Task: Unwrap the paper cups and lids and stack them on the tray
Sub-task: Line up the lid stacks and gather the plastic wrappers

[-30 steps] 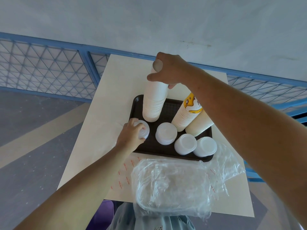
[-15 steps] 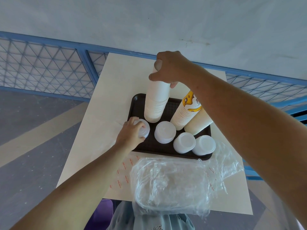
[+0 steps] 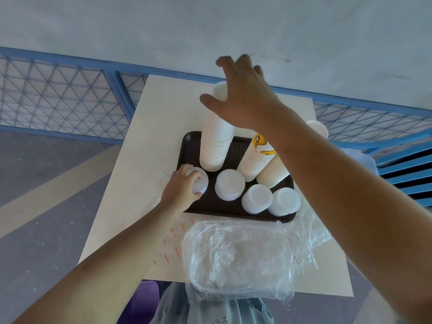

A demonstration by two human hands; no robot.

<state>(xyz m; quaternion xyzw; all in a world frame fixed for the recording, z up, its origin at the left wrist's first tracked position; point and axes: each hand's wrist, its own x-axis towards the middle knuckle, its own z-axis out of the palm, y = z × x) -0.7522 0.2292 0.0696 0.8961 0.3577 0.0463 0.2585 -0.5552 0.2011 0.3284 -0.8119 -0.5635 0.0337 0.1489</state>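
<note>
My right hand (image 3: pixel 245 97) is motion-blurred and covers the top of the tall white cup stack (image 3: pixel 217 141). My right forearm hides the upper parts of the printed cup stack (image 3: pixel 256 157) and of the plain stack (image 3: pixel 272 174) beside it. It also hides most of a white object (image 3: pixel 318 128) at the far right of the desk (image 3: pixel 163 127), which I cannot identify. My left hand (image 3: pixel 181 190) curls its fingers (image 3: pixel 194 178) over the leftmost lid stack (image 3: pixel 201 183), hiding its near side. The plastic wrap (image 3: pixel 238 258) obscures its contents and part of the desk's near edge. The red lettering (image 3: pixel 175 248) is too small to read. Both forearms are cut off by the frame.
</note>
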